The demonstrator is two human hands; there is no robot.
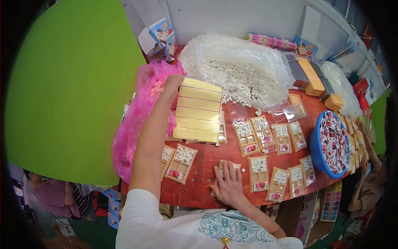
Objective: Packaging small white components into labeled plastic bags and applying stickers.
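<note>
My left hand (174, 81) reaches to the far left-middle of the red table and grips a yellow sheet (196, 110) by its upper left corner. Dark lines divide the sheet into wide strips, and it covers part of some trays beneath. Near the front edge, my right hand (228, 186) lies with fingers spread over a small tan compartment tray (233, 166), hiding most of it. Left of it, another tray (181, 163) holds small white cubes and a red-and-white packet. Similar filled trays (259, 174) stand in rows to the right.
A large transparent bag (232, 45) of white cubes spills at the back. Pink plastic (124, 153) lies left, beside a green panel (66, 91). At right stand a blue basin (318, 141) of small packets and stacked tan trays (311, 79). Another person's arm (370, 145) shows far right.
</note>
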